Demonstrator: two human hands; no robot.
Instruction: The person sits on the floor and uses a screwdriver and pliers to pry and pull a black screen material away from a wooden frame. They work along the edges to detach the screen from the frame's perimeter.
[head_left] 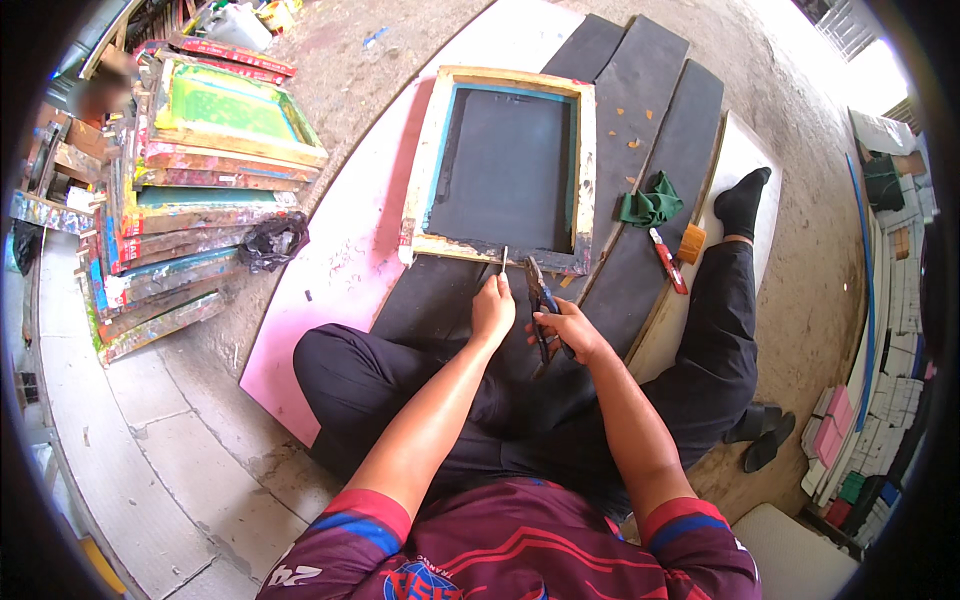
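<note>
In front of me lies a wooden screen-printing frame [418,160] with dark mesh [508,165] stretched across it. Just below its near rail, my left hand [492,312] is closed round a slim, pale metal piece [504,259] that points up at the rail; most of it is hidden, so its kind is unclear. My right hand [575,330] grips black-handled pliers [540,297] with their jaws toward the same rail. A small gap separates the two hands. Whether the pliers touch the rail I cannot tell.
Dark boards [640,110] and a pink-white sheet [335,270] lie beneath the frame. To the right are a green cloth [651,200], a red cutter [668,262] and a tape roll [691,243]. Stacked paint-stained frames [200,140] and a black plastic bag [275,242] stand left.
</note>
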